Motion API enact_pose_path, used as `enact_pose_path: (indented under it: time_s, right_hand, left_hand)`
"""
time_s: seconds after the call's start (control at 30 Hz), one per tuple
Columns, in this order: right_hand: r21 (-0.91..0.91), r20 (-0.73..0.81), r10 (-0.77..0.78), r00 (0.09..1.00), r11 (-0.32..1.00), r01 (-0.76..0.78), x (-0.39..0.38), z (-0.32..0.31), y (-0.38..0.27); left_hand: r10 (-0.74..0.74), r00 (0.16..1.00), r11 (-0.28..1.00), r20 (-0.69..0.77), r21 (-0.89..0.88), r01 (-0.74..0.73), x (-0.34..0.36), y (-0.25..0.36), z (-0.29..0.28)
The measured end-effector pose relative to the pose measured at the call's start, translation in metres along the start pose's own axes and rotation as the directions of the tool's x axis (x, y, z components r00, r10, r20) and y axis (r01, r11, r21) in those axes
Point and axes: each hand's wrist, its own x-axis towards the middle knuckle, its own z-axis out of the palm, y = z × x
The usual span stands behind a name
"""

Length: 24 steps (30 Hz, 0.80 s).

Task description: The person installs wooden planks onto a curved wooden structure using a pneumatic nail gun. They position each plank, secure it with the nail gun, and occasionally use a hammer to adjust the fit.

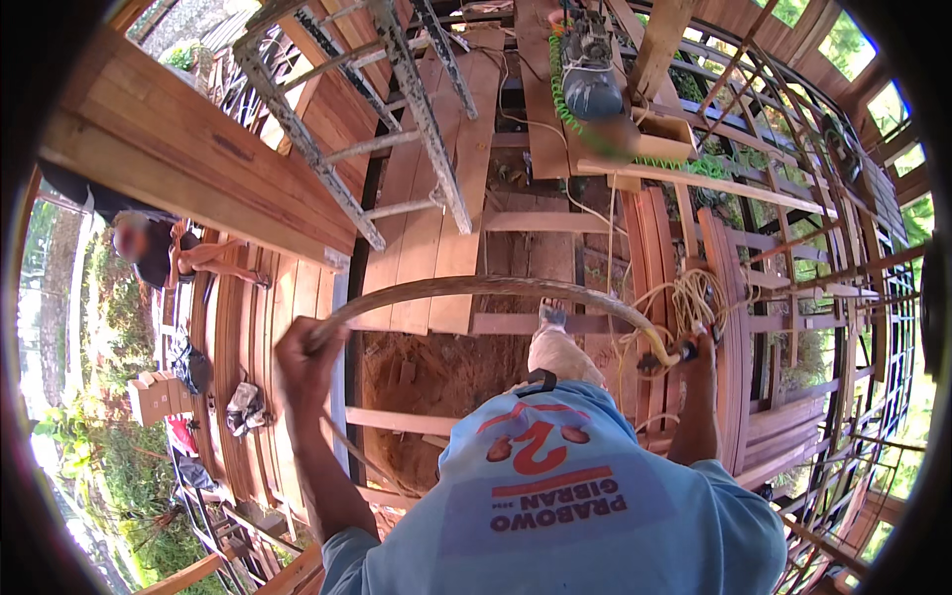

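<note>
A brownish, bendy hose (486,286) arches in front of me from one hand to the other. My left hand (305,359) is closed around it on the left, and a further length hangs down behind my left forearm. At the right, my right hand (702,347) grips the hose by its yellowish end, where a dark piece shows; its details are too small to make out. Close beyond that hand lies a tangled bundle of pale cord (694,296), partly over upright reddish boards (659,258).
Below me, open joists (402,420) span a pit of brown soil (397,367). Ahead stand a paint-spattered ladder (412,124) and an air compressor (592,84) with a green coiled hose (557,79). Another person (154,248) sits at the left beside a large timber beam (198,149).
</note>
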Motion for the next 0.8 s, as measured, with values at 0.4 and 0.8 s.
enact_pose_path:
  time_s: [0.4,0.8]
  right_hand:
    - [-0.357,-0.037,0.03,0.999,0.933,-0.042,0.121,0.148,-0.142]
    - [-0.992,-0.107,0.283,0.953,-0.096,-0.082,0.372,0.339,-0.165]
  left_hand:
    - [0.225,0.936,0.949,0.271,-0.279,-0.147,0.167,0.123,0.161]
    - [0.167,0.905,0.974,0.392,0.08,-0.214,0.341,-0.037,0.297]
